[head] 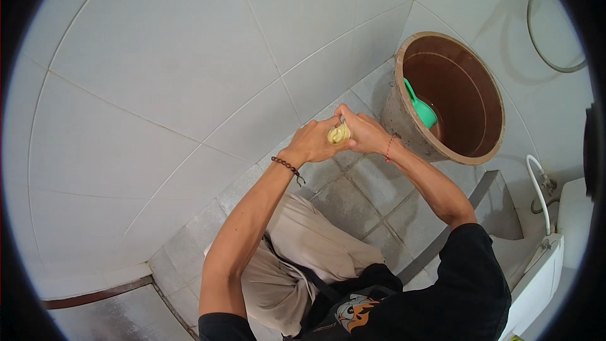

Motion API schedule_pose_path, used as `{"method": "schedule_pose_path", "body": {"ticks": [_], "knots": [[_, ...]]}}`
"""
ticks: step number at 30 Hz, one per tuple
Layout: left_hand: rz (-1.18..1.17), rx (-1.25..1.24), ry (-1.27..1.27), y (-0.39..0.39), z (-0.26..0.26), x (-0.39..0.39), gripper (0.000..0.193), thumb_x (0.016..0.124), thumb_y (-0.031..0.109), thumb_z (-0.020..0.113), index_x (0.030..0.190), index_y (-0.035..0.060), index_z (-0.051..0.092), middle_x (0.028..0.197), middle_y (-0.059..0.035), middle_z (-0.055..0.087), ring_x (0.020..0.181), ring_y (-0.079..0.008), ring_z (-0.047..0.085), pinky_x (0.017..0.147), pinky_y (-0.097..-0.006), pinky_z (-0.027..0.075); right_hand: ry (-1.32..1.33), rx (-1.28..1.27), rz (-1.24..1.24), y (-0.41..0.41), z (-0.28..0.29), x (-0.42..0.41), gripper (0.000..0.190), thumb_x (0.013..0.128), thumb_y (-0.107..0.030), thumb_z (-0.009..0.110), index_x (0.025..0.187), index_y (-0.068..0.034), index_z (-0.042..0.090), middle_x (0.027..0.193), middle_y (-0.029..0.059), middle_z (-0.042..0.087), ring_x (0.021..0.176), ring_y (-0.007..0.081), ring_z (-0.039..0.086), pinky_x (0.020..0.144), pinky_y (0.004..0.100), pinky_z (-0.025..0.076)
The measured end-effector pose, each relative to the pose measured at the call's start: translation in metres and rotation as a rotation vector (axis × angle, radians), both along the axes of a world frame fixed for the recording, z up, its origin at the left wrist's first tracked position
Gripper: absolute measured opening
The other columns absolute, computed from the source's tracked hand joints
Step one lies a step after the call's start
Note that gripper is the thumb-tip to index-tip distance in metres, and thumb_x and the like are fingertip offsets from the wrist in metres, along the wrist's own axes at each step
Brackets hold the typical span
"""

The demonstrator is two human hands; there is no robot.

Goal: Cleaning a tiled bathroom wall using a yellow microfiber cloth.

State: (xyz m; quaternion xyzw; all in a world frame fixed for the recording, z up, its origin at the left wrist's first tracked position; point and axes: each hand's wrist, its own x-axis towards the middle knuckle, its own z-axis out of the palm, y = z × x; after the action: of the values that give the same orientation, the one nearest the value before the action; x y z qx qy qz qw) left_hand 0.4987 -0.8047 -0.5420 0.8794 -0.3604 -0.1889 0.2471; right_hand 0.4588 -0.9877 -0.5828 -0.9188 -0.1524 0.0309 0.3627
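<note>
Out in front of me, above the tiled floor, both hands are joined around a crumpled yellow cloth [339,133], which may be wet. My left hand [313,141], with a dark braided bracelet at the wrist, grips it from the left. My right hand [363,130], wearing a thin red string bracelet, closes on it from the right. The fingertips of the two hands meet near the cloth's upper edge. Part of the cloth is hidden inside the hands.
A large brown plastic tub [452,99] stands right of my hands, with a green dipper [423,109] inside. White tiled walls [156,76] rise ahead and left. A toilet [535,274] with a white hose [539,194] is at the right. A low grey ledge [428,251] crosses the floor.
</note>
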Motion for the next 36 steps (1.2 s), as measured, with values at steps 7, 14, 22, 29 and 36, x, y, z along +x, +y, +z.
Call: {"method": "schedule_pose_path", "body": {"ticks": [7, 14, 22, 29, 36], "knots": [[0.228, -0.315, 0.708, 0.012, -0.008, 0.018, 0.039, 0.096, 0.045, 0.061, 0.101, 0.0056, 0.062, 0.068, -0.0038, 0.056, 0.054, -0.0135, 0.052, 0.05, -0.0309, 0.044, -0.343, 0.166, -0.074, 0.009, 0.003, -0.023, 0.081, 0.07, -0.001, 0.079, 0.139, -0.009, 0.036, 0.13, 0.0254, 0.05, 0.115, 0.0403, 0.056, 0.086, 0.0428, 0.052], [0.186, -0.211, 0.906, 0.008, 0.006, 0.008, 0.034, 0.095, 0.038, 0.062, 0.091, 0.0038, 0.063, 0.064, -0.0014, 0.051, 0.048, -0.0092, 0.048, 0.044, -0.0273, 0.041, -0.626, 0.17, -0.256, 0.028, -0.044, -0.015, 0.061, 0.067, -0.001, 0.079, 0.123, -0.006, 0.055, 0.116, 0.0189, 0.055, 0.102, 0.0343, 0.061, 0.077, 0.0401, 0.053], [-0.107, 0.403, -0.483, -0.004, -0.004, 0.019, 0.014, 0.071, 0.017, 0.071, 0.082, 0.0091, 0.07, 0.073, -0.0115, 0.07, 0.063, -0.0287, 0.069, 0.054, -0.0387, 0.052, -0.359, -0.141, -0.159, 0.027, -0.021, 0.009, 0.013, 0.066, -0.005, 0.07, 0.076, -0.001, 0.063, 0.059, 0.018, 0.06, 0.057, 0.0331, 0.065, 0.05, 0.0442, 0.049], [-0.178, 0.125, -0.738, 0.002, -0.044, 0.029, 0.01, 0.065, 0.012, 0.07, 0.073, 0.0114, 0.063, 0.065, -0.0063, 0.066, 0.057, -0.0252, 0.066, 0.052, -0.0373, 0.05, 0.146, 0.285, -0.114, 0.022, -0.029, 0.005, 0.014, 0.071, -0.002, 0.061, 0.059, 0.0, 0.054, 0.054, 0.0103, 0.056, 0.046, 0.0184, 0.051, 0.047, 0.0372, 0.041], [-0.227, -0.039, -0.802, 0.0, -0.041, 0.034, 0.014, 0.064, 0.012, 0.07, 0.069, 0.0106, 0.057, 0.063, -0.0065, 0.064, 0.055, -0.0254, 0.064, 0.051, -0.0373, 0.048, 0.843, 0.896, -0.126, 0.011, -0.031, 0.002, 0.007, 0.071, 0.004, 0.061, 0.067, 0.0, 0.058, 0.058, 0.0006, 0.052, 0.057, 0.0127, 0.053, 0.054, 0.0304, 0.042]]}}
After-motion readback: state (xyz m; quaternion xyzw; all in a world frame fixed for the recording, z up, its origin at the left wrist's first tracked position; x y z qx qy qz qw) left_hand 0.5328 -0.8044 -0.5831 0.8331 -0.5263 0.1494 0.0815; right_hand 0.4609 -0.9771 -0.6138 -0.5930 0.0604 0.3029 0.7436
